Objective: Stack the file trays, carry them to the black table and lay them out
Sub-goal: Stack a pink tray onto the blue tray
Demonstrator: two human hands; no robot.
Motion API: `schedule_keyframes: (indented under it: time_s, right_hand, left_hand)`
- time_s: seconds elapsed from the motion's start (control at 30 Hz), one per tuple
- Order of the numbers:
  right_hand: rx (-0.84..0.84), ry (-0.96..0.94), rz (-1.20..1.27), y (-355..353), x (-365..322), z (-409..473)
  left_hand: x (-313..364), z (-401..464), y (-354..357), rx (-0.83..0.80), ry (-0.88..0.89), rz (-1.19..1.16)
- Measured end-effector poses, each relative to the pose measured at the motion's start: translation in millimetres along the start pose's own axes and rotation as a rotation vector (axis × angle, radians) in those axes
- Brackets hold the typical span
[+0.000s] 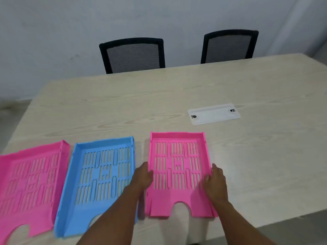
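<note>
Flanking slotted pink tray (177,172), both hands, seemingly touching

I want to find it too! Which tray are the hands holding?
On the pale wooden table, three trays lie in a row along the near edge. It is the right pink tray, alone beside the blue tray, a hand on each side.

Two bare forearms reaching forward from the lower edge, left hand (143,175) set palm inward, fingers extended, thumb up, right hand (215,181) mirroring it opposite, fingers loosely spread, both hands level, well apart
</note>
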State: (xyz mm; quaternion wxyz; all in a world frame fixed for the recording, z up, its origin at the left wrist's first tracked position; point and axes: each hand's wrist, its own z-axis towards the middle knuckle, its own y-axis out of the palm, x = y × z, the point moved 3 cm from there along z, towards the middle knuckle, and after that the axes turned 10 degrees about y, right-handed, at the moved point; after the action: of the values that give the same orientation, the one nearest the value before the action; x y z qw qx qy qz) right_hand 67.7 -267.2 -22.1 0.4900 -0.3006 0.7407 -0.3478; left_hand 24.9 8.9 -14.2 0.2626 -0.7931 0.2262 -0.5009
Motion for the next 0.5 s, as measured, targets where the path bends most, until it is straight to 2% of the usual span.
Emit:
schedule_keyframes:
  time_s: [0.2, 0.37, 0.5]
  right_hand:
    - [0.016, 0.022, 0.203, 1, 2, 2]
    - [0.027, 0.032, 0.183, 3, 6, 9]
    - [0.07, -0.029, 0.172, -13, -8, 14]
  left_hand:
    - [-2, -4, 13, 0.122, -0.052, -0.102]
    - [3, -8, 9, 0.15, -0.027, -0.13]
    - [19, -8, -3, 0.24, 0.034, -0.155]
